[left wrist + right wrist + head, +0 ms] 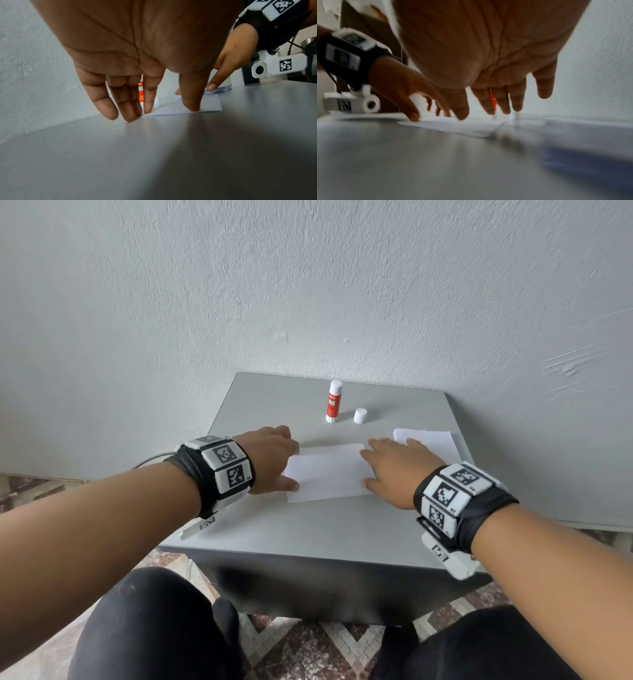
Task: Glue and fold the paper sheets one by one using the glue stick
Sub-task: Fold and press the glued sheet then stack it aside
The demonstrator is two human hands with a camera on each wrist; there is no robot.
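The left hand lies flat with straight fingers spread on the left edge of the paper sheet, the thumb pressing its near corner; it grasps nothing, and probably pins the sheet so it cannot slide. The sheet lies flat in the middle of the counter, between both hands. Behind it the glue stick stands upright with its cap just beside it, both apart from the sheet, likely parked within reach for the next sheet. The right hand rests on the sheet's right edge, fingers extended and released, seemingly smoothing or steadying it. Further right a stack of paper sheets waits, partly under the right hand's fingertips.

The counter is a smooth grey block set against a rough white plastered wall; patterned floor tiles show below, beside the person's dark-trousered knees.
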